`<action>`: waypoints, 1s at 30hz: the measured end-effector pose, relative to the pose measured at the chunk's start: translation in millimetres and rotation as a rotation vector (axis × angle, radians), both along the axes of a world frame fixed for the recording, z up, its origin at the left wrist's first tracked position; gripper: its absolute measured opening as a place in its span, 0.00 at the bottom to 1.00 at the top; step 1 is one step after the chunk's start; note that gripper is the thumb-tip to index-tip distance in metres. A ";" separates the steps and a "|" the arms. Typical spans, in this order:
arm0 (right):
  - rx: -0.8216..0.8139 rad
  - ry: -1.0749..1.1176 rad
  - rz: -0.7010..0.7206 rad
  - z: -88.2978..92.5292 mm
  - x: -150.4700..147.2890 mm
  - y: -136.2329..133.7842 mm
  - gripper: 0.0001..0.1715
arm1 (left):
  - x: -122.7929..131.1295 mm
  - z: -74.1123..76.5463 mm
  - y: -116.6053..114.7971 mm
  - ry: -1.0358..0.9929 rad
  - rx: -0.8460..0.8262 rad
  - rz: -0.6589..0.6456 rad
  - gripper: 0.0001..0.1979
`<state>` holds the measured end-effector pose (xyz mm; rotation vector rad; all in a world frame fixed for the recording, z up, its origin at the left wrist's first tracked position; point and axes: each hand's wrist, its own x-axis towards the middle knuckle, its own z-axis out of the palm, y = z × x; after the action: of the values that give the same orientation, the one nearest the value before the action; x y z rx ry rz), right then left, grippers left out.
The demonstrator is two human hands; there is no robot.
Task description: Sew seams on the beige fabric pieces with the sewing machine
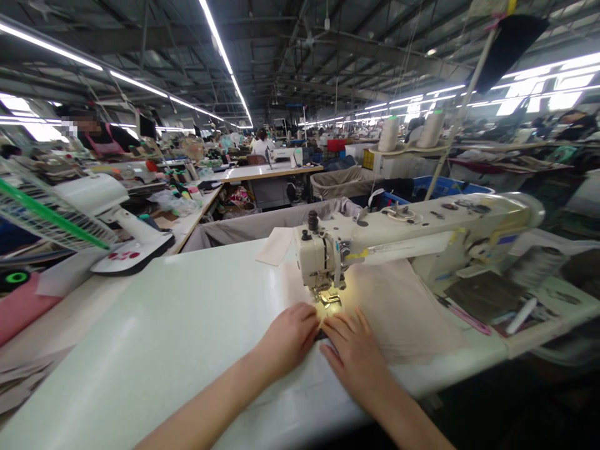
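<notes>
A cream-coloured sewing machine (319, 259) stands on the pale table, its lamp lighting the needle area and a shiny metal guide (330, 301). Just in front of the presser foot, my left hand (291, 334) is closed, fingers bent down and together; what its fingertips hold is hidden. Close beside it on the right, my right hand (351, 350) lies open, fingers spread and flat at the edge of a pale beige cloth (398, 312). This cloth spreads under the machine arm. Between my hands a small dark patch shows, too unclear to name. Another pale piece (275, 245) lies behind the machine head.
To the left stands a white fan (96, 197) with a wire guard. Pink-handled scissors (473, 320), a dark cloth (485, 295) and a grey thread cone (537, 265) lie right. Beyond the table's back edge is a fabric-lined bin (262, 225). Co-workers sit farther off.
</notes>
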<state>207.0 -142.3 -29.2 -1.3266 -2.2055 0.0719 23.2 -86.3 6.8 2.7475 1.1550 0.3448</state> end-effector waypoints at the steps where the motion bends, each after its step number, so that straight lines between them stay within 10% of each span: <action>1: -0.007 0.002 0.004 -0.4 1.0 -1.2 0.14 | -1.1 -2.7 -9.5 -0.026 0.006 -0.049 0.11; 30: -0.054 0.046 0.006 5.7 4.8 12.3 0.14 | -16.2 6.7 26.6 -0.026 0.043 -0.088 0.17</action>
<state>211.9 -130.1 -23.4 -1.3337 -2.1830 0.1644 7.0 -59.7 13.6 2.8113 1.0291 0.3983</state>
